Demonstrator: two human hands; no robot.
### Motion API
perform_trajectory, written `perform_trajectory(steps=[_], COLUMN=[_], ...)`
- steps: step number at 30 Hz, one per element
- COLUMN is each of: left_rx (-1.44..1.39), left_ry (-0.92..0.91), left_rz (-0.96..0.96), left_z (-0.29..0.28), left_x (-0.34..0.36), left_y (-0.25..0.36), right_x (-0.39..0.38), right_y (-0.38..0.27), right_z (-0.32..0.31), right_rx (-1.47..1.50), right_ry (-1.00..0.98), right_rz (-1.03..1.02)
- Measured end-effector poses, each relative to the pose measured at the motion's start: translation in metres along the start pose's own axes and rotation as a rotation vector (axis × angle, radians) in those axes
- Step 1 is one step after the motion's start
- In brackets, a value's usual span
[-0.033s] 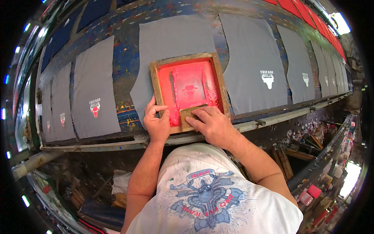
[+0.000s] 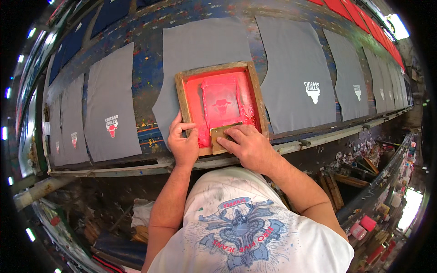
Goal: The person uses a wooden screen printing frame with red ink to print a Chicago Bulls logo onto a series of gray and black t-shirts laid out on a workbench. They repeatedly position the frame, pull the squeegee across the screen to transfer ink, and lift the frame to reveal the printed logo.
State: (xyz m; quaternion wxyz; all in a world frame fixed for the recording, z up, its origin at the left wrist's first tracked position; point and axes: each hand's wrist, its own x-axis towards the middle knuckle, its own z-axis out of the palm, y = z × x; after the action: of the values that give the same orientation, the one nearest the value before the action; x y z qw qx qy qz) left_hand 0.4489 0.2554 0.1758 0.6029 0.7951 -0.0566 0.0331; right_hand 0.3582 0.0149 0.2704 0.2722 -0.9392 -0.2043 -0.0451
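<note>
A wooden screen frame (image 2: pixel 253 82) with red ink over its mesh (image 2: pixel 221 93) lies on a grey fabric panel (image 2: pixel 195 45), and a bull-head shape shows in the mesh. My left hand (image 2: pixel 182 141) grips the frame's left side near its lower corner. My right hand (image 2: pixel 246 145) holds a squeegee (image 2: pixel 216 143) with a tan body at the lower end of the frame, fingers wrapped over its top.
Grey panels with white prints (image 2: pixel 291 63) lie to the right; those at left (image 2: pixel 109 82) carry red-and-white prints. Navy (image 2: pixel 107 13) and red pieces (image 2: pixel 373 32) lie beyond. A metal rail (image 2: pixel 91 173) edges the stained table (image 2: pixel 150 77). Clutter (image 2: pixel 364 223) sits below.
</note>
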Motion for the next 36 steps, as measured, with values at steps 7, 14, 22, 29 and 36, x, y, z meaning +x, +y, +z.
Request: perform_trajectory(steps=[7,14,22,29,36], left_rx=[-0.038,-0.026,-0.071,0.010,0.051], left_ry=[0.005,0.022,0.047,0.148,0.242], left_rz=[-0.011,0.064,0.225,0.134,0.135], left_z=[0.003,0.003,0.000,-0.061,-0.177], left_x=[0.007,0.005,-0.005,-0.013,-0.053], left_y=[-0.005,-0.002,0.018,0.056,0.095], right_x=[-0.016,-0.049,-0.071,-0.050,-0.018], right_y=[0.007,0.027,0.024,0.010,-0.029], right_z=[0.001,0.004,0.006,-0.011,0.012], right_rx=[0.062,0.278,0.505,0.549,0.879], right_ry=[0.035,0.432,0.504,0.485,0.228], right_rz=[-0.026,0.499,0.469,0.177,-0.120])
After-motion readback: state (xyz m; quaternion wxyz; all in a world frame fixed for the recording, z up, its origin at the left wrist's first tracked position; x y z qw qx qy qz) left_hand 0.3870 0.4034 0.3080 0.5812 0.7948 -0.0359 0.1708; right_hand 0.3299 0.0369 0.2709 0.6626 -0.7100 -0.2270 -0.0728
